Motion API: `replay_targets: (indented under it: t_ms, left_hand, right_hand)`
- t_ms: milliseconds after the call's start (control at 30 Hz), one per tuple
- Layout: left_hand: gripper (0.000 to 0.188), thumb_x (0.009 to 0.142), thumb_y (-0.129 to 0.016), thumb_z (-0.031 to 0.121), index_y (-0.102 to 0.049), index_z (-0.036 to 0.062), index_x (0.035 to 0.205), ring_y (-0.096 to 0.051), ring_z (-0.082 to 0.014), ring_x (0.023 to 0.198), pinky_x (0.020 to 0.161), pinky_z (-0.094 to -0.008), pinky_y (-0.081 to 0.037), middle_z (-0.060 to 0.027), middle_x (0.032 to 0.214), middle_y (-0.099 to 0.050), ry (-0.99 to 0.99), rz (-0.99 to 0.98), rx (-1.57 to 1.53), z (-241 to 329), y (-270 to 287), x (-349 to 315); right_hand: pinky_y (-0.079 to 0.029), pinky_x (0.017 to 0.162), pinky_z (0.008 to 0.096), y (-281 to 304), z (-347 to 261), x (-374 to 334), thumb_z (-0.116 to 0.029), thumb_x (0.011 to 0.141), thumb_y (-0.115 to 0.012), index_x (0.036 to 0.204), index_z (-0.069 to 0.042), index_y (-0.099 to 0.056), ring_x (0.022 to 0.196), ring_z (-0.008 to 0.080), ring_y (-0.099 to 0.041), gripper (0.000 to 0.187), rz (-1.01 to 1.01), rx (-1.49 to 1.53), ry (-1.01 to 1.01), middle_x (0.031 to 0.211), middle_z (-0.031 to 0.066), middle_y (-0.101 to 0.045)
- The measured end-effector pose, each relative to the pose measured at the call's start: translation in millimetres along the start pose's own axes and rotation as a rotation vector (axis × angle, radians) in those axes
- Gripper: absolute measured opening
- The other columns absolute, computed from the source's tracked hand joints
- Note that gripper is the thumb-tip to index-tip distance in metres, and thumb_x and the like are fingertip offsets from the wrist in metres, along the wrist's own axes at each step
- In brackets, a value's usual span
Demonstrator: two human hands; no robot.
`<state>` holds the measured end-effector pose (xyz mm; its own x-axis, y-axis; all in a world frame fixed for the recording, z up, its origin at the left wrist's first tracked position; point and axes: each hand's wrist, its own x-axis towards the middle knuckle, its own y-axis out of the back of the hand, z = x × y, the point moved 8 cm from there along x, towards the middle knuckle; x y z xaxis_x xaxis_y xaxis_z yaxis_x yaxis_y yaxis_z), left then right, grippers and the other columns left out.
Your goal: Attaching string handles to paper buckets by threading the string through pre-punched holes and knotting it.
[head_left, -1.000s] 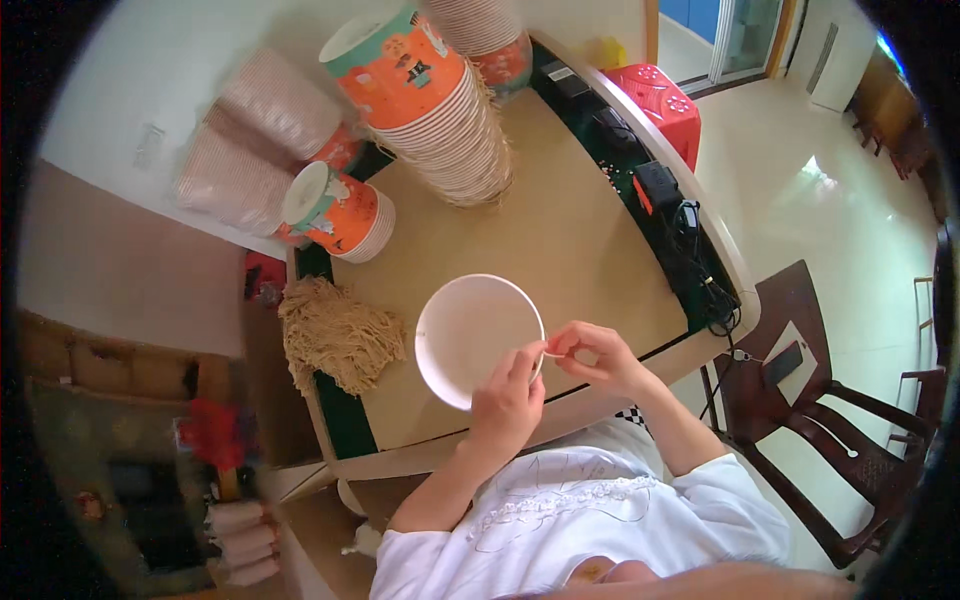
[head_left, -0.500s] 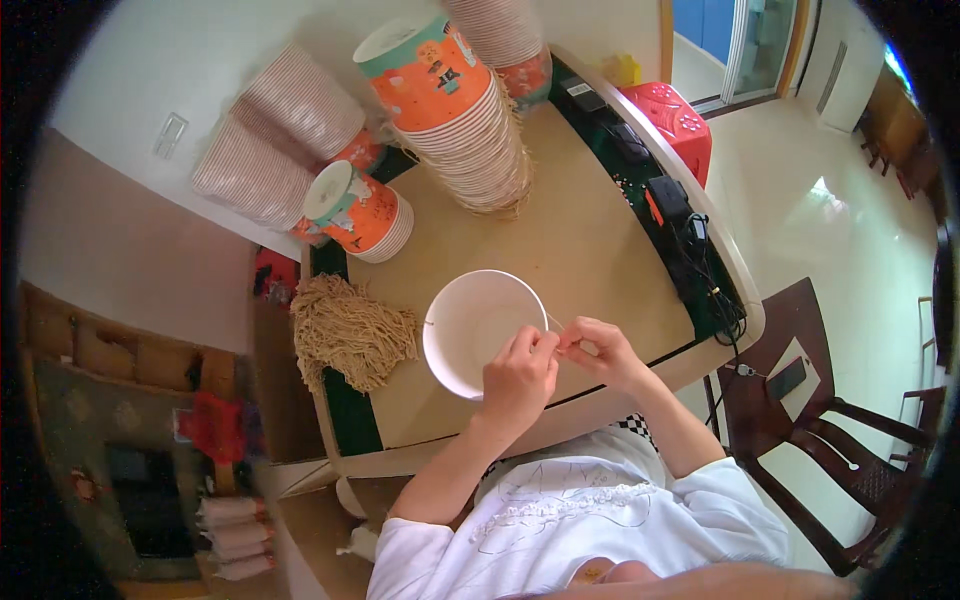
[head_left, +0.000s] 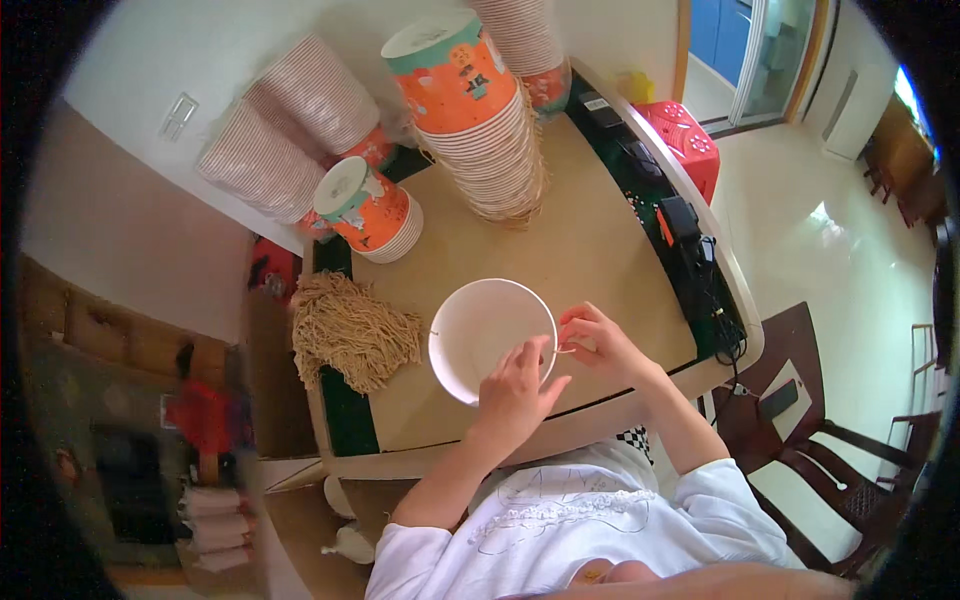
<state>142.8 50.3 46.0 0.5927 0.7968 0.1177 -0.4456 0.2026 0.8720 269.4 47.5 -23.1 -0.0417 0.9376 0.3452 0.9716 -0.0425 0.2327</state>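
A white paper bucket (head_left: 470, 330) stands mouth up on the table in front of me, with a short bit of string showing at its left rim. My left hand (head_left: 515, 395) is over its near right rim, fingers reaching inside and thumb spread away. Beside the right rim, my right hand (head_left: 603, 345) has curled fingers around a short pale string (head_left: 565, 350) that comes out at the bucket's side. The fingertips partly hide how the string is gripped. Left of the bucket lies a heap of tan strings (head_left: 350, 335).
A tall stack of orange and green paper buckets (head_left: 455, 85) and a shorter stack (head_left: 370, 215) stand at the back. Wrapped bucket stacks (head_left: 320, 95) lean by the wall. Black adapters and cables (head_left: 690, 230) line the right edge. A dark chair (head_left: 790, 400) stands right, a red stool (head_left: 682, 140) beyond.
My left hand has let go of the string and spread over the rim, its fingers reaching into the bucket. My right hand stays by the string. The whole view has shifted slightly.
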Motion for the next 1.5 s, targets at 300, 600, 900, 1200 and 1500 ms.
replay_targets:
  t_ms: [300,600,900,1200,1500]
  left_hand:
    - [0.034,0.078,-0.064,0.011,-0.051,0.0003,0.108,-0.054,-0.0291,0.089,0.073,-0.0359,-0.045,-0.014,0.096,-0.056,0.262,0.567,-0.072,-112,83,-31]
    - [0.022,0.085,-0.052,0.004,-0.053,0.0045,0.107,-0.062,-0.0265,0.074,0.059,-0.0326,-0.048,-0.0167,0.095,-0.06,0.043,0.615,-0.312,-111,73,-36]
    - [0.035,0.08,-0.052,0.001,-0.051,0.0084,0.114,-0.062,-0.0248,0.086,0.066,-0.0298,-0.051,-0.0123,0.102,-0.06,0.102,0.586,-0.379,-132,55,-25]
    - [0.045,0.077,-0.054,-0.001,-0.05,0.0089,0.121,-0.061,-0.0196,0.087,0.067,-0.0276,-0.051,-0.0103,0.104,-0.059,-0.004,0.466,-0.829,-125,46,-1]
    - [0.056,0.074,-0.062,0.006,-0.042,0.0091,0.126,-0.052,-0.0272,0.095,0.078,-0.0359,-0.047,-0.0126,0.105,-0.052,-0.012,0.576,-0.457,-138,34,26]
  right_hand:
    - [-0.046,0.074,0.029,-5,34,40,-0.001,0.083,-0.051,0.094,-0.002,-0.058,0.09,0.0214,-0.055,0.013,-0.164,-0.137,-0.303,0.096,0.009,-0.053]
    - [-0.044,0.083,0.027,-20,16,91,-0.012,0.092,-0.05,0.123,-0.003,-0.045,0.097,0.0121,-0.053,0.033,-0.252,0.347,-0.379,0.108,0.0068,-0.056]
    - [-0.046,0.08,0.0247,15,-51,141,0.004,0.079,-0.056,0.118,-0.002,-0.051,0.091,0.009,-0.054,0.04,-0.325,-0.053,-0.274,0.097,0.0024,-0.058]
    - [-0.045,0.081,0.026,36,-130,151,0.003,0.072,-0.059,0.11,-0.006,-0.053,0.092,0.0108,-0.052,0.039,-0.294,-0.301,-0.124,0.099,0.0001,-0.054]
    - [-0.045,0.079,0.0398,28,-312,148,0.008,0.06,-0.065,0.098,-0.004,-0.054,0.087,0.0298,-0.055,0.041,-0.018,-1.172,0.719,0.094,0.0133,-0.056]
